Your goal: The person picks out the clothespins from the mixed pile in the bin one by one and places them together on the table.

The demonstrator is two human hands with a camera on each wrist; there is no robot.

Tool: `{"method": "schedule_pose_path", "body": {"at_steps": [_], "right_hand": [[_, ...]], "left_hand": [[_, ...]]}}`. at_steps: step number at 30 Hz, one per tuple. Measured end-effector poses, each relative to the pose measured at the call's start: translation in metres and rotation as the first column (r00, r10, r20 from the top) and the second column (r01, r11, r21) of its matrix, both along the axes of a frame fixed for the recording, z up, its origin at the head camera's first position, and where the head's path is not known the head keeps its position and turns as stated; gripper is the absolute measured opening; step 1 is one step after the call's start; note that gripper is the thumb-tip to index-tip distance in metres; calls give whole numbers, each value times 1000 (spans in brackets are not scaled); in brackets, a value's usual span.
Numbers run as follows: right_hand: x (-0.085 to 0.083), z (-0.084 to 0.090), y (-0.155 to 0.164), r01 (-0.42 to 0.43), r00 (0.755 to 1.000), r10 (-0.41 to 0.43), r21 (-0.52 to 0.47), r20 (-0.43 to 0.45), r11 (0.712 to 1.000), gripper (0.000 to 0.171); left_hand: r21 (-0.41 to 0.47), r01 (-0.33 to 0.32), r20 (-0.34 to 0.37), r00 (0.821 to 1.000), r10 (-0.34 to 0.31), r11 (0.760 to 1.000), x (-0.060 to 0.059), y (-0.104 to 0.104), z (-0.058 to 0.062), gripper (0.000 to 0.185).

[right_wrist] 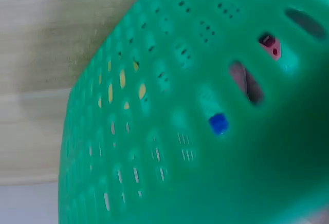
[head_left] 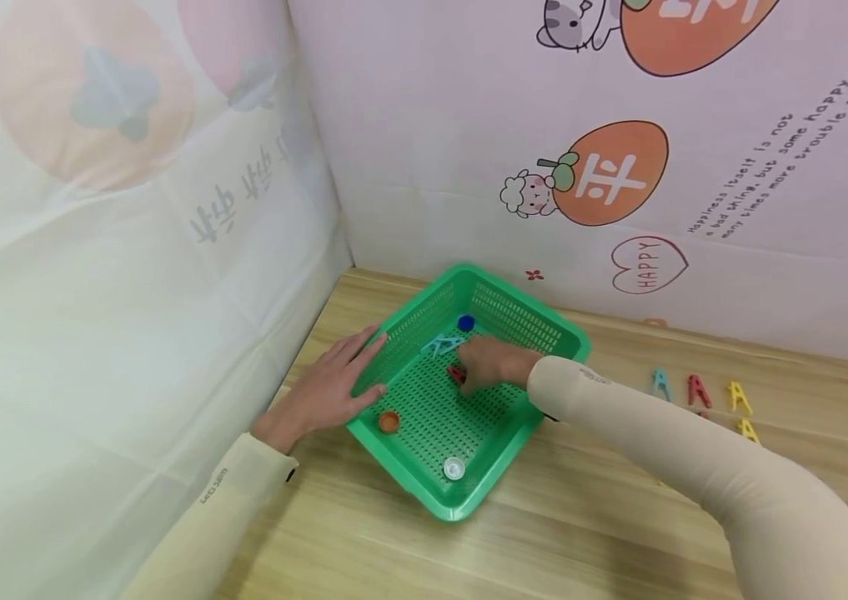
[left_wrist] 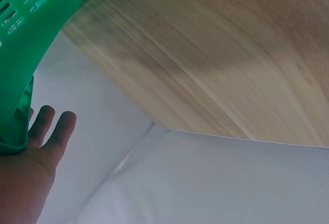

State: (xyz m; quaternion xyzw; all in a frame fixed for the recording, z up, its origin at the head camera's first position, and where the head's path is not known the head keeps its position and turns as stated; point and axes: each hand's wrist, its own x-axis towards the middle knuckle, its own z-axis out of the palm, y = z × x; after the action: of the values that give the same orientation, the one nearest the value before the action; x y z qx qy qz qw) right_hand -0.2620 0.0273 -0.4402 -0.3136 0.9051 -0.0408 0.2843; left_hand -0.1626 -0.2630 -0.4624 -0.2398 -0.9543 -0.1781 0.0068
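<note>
A green mesh basket (head_left: 559, 333) stands on the wooden table (head_left: 589, 517). My left hand (head_left: 341, 379) lies flat against its left rim with the fingers straight; in the left wrist view the left hand (left_wrist: 36, 147) touches the basket rim (left_wrist: 31, 39). My right hand (head_left: 472, 373) reaches into the basket, its fingertips curled down and pinching a red clothes peg (head_left: 457, 375). Also in the basket lie teal pegs (head_left: 443, 343), a blue cap (head_left: 466, 323), an orange cap (head_left: 389, 422) and a clear cap (head_left: 454, 468). Only the basket wall (right_wrist: 169, 172) fills the right wrist view.
On the table to the right of the basket lie a teal peg (head_left: 660, 382), a red peg (head_left: 697, 390) and two yellow pegs (head_left: 738, 397). Printed fabric walls (head_left: 168, 208) close in the back and the left side. Bare wood runs along the front.
</note>
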Motion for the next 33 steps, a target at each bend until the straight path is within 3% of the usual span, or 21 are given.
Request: {"method": "schedule_pose_path", "body": {"at_steps": [10, 21, 33], "right_hand": [[7, -10, -3, -6, 999, 5, -35, -37, 999, 32], [6, 1, 9, 9, 999, -12, -70, -38, 998, 47], [11, 17, 40, -24, 989, -8, -219, -145, 975, 17]], "left_hand": [[7, 2, 1, 1000, -2, 1000, 0, -1, 0, 80], [13, 5, -10, 1000, -4, 1000, 1, 0, 0, 80], [6, 0, -1, 1000, 0, 1000, 1, 1, -1, 80]]}}
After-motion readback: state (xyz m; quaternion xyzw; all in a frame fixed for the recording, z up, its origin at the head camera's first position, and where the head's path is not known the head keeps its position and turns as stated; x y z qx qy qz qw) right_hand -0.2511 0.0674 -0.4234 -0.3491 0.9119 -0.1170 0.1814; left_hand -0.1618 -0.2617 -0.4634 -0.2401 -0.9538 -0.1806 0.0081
